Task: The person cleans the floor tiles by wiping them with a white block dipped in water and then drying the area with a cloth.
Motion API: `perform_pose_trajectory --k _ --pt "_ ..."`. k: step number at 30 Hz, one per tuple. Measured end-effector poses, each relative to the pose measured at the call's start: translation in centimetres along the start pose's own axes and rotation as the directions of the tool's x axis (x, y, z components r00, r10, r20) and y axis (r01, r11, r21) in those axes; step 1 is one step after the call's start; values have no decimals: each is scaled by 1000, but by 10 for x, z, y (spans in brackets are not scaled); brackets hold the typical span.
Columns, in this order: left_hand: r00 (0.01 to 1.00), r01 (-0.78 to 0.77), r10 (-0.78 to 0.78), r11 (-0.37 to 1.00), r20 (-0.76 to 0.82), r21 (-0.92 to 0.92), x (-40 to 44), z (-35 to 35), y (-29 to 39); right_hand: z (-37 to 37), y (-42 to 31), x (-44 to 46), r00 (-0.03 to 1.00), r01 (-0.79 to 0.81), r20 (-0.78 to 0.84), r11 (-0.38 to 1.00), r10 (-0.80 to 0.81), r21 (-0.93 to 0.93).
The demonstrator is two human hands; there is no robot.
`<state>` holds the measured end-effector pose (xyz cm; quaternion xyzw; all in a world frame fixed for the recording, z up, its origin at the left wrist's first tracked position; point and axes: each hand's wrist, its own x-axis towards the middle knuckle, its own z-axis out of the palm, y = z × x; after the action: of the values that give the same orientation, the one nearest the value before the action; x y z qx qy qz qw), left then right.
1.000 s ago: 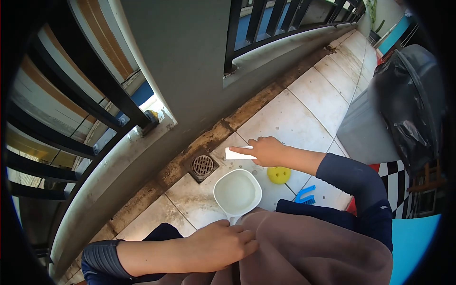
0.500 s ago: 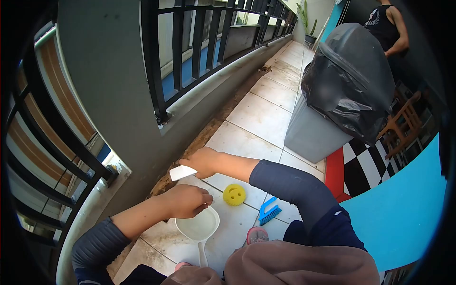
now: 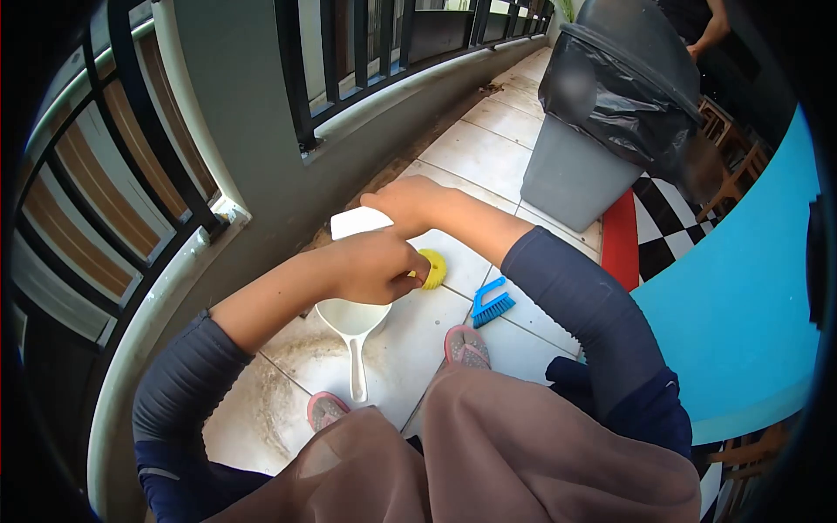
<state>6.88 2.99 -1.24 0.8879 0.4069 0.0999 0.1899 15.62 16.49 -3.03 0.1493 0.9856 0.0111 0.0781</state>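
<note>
My left hand (image 3: 381, 268) reaches across with curled fingers closed on the left edge of a round yellow sponge (image 3: 433, 268), covering part of it. Behind it, low by the wall, my right hand (image 3: 411, 206) is closed around a white, flat-edged piece (image 3: 359, 223); its gripped end is hidden and I cannot tell its kind. Below my left hand stands a white dipper (image 3: 353, 319), its handle pointing toward my feet and its far part covered by my hand and wrist. A blue scrub brush (image 3: 493, 305) lies bristles down on the tiles, right of the sponge.
A grey bin (image 3: 580, 166) with a black bag stands ahead on the right. Dirt marks the white tiles (image 3: 488, 144) along the low wall with black railing (image 3: 388, 78). At right are a blue surface (image 3: 732, 322) and wooden chairs; a person (image 3: 711, 30) stands behind the bin.
My left hand has moved from above the dipper to the sponge and closed on its edge. My right hand still holds the white piece near the wall. The camera view has shifted.
</note>
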Motion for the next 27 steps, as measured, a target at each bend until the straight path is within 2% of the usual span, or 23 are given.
perform_pose_trajectory --k 1,4,5,7,9,12,13,16,21,24,27 --pt "999 18 -17 1000 28 -25 -9 14 23 8 -16 -22 1000 -11 -5 1000 11 18" --pt "998 31 -32 999 56 25 -28 26 84 -24 -45 -70 997 -59 -46 995 55 -86" --pt "998 29 -32 999 63 34 -34 32 101 -37 -51 -81 994 -62 -91 996 56 -67" --pt "1000 2 -2 999 -8 46 -46 38 132 -71 -76 -105 987 -99 -136 993 90 -63" --pt "999 -13 17 996 -49 86 -55 38 158 -94 -93 -119 986 -74 -155 993 60 -89" --pt "1000 27 -26 995 -10 91 -71 33 196 -114 -118 -135 986 -38 -165 993 19 -115" --pt "999 0 6 987 -39 158 -75 36 200 -118 -125 -141 986 -38 -168 993 18 -114" --pt "998 5 3 994 -69 109 -83 35 218 -117 -136 -147 983 -38 -183 995 21 -88" --pt "983 -86 100 992 -157 95 -90 36 224 -118 -164 -155 991 -67 -124 995 57 -75" --pt "994 -48 58 993 -95 105 -99 25 228 -128 -172 -150 983 -135 -132 988 124 -73" --pt "995 62 -57 996 -77 66 -106 15 223 -135 -167 -136 976 -176 -151 975 156 -132"
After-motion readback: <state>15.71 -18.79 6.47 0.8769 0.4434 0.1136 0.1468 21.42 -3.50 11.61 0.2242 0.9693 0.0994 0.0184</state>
